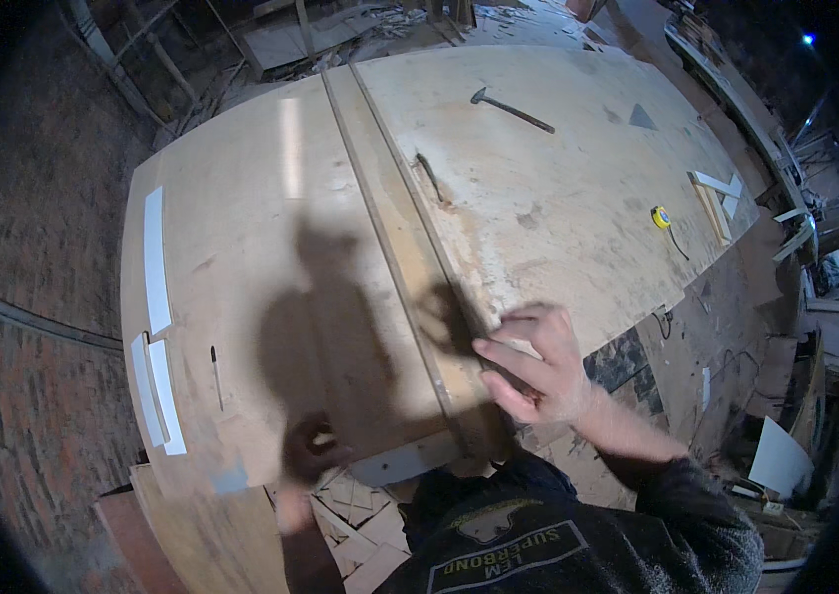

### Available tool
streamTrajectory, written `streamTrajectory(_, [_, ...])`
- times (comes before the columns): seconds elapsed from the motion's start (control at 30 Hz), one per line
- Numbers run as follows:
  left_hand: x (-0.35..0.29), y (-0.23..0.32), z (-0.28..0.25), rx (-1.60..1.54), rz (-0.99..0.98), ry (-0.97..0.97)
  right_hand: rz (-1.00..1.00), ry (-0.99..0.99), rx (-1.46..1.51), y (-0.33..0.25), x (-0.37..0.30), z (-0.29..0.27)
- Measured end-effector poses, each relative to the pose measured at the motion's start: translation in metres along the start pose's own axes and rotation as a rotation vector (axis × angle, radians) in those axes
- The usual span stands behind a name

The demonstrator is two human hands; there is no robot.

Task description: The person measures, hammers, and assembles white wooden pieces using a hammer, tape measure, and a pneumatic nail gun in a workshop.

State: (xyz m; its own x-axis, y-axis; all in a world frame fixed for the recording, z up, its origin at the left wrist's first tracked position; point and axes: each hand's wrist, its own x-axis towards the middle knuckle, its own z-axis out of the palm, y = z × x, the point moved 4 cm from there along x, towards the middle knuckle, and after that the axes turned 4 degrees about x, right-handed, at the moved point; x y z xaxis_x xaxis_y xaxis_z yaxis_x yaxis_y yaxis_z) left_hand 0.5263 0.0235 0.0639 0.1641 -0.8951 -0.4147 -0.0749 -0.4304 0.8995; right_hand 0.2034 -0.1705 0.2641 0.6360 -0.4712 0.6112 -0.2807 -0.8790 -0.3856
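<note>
A long plank (395, 203) lies across the worktable, with a narrow wooden strip (387, 124) along its right edge and another strip (372, 213) along its left. My right hand (543, 366) is at the near end of the right strip, its fingers bent around it; the palm side is partly hidden. Down at the table's near edge, left of the plank, my left hand (315, 447) is in shadow. Its fingers curl into a ring, and whatever they may hold cannot be made out.
The pale worktable (231, 247) bears a hammer (514, 111), a yellow tape measure (660, 217), a pen-like tool (216, 378), several white strips (154, 262) at the left and short wood pieces (714, 206) at the right. Offcuts (365, 505) lie below the near edge. A brick wall (33, 416) stands left.
</note>
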Motion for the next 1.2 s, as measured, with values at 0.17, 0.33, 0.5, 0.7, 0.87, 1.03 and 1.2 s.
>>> streamTrajectory(0.17, [-0.031,0.045,0.147,0.063,-0.009,-0.305,-0.229,-0.278,-0.051,0.013,0.018,-0.071])
streamTrajectory(0.33, [-0.051,0.070,0.275,0.445,0.223,-0.742,-0.082,-1.191,-0.353,0.085,-0.065,-0.126])
streamTrajectory(0.5, [-0.053,0.115,0.343,0.595,0.237,-0.958,0.569,-1.669,0.333,0.137,-0.207,-0.201])
streamTrajectory(0.7, [0.010,0.141,0.363,0.929,0.287,-0.866,0.798,-1.427,0.633,0.156,-0.340,-0.208])
streamTrajectory(0.87, [0.039,0.191,0.319,1.119,0.778,0.164,0.907,-0.606,0.654,0.173,-0.348,-0.127])
streamTrajectory(1.03, [0.033,0.124,0.289,0.673,0.604,0.553,0.959,-0.374,0.453,0.176,-0.297,-0.007])
streamTrajectory(1.2, [0.002,0.071,0.298,0.657,0.498,0.539,1.057,-0.212,0.525,0.210,-0.259,0.104])
